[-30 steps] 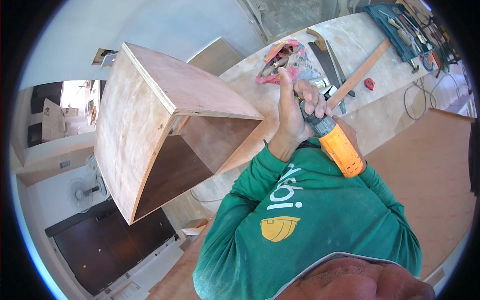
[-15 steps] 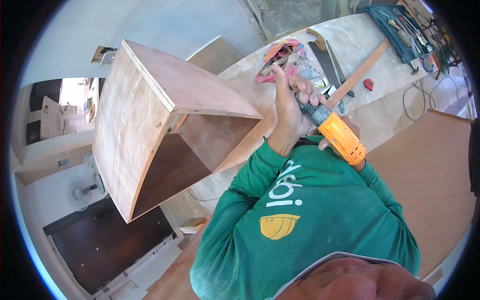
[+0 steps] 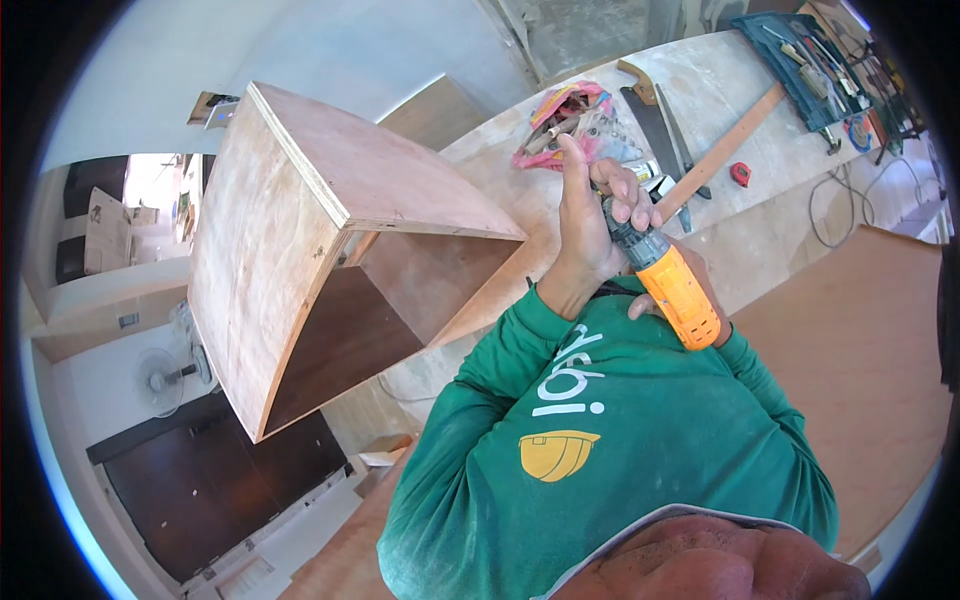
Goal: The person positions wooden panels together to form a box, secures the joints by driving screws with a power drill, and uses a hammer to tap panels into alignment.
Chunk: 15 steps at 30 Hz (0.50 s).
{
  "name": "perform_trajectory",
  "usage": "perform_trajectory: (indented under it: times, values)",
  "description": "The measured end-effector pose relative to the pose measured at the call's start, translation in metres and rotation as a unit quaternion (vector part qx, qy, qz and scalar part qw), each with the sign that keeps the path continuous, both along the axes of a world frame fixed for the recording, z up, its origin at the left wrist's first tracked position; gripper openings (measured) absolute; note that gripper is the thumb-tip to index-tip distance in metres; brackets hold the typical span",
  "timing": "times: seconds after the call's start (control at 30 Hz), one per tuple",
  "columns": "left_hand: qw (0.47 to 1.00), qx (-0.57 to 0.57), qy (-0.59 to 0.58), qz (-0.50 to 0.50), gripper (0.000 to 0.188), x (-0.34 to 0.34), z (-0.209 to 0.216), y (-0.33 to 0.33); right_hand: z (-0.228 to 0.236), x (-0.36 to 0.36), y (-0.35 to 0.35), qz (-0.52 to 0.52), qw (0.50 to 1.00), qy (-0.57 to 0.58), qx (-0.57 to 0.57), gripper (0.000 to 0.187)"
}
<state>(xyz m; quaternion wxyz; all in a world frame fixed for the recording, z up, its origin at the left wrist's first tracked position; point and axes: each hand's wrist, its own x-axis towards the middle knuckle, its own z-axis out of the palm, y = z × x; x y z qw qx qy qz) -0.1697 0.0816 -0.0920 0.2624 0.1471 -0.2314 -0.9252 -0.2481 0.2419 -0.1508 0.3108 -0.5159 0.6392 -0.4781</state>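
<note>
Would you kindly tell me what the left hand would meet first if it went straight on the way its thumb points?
The left hand would probably meet the open pink bag on the workbench first, though depth is unclear from this view and the hand might pass above it.

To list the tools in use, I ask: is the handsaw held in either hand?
No, the handsaw lies on the worktable, while the left hand and right hand are both at the orange power drill.
</note>
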Motion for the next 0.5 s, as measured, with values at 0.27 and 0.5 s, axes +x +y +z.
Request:
perform_trajectory:
  times: [0.27, 0.5]
  values:
    - [0.995, 0.03, -0.016, 0.098, 0.062, 0.0, -0.019, -0.007, -0.022, 0.006, -0.011, -0.128, 0.978, -0.039, -0.162, 0.068]
    - [0.986, 0.096, -0.016, 0.135, 0.061, -0.002, -0.041, -0.02, -0.023, 0.0, -0.013, -0.101, 0.981, -0.139, -0.087, 0.054]
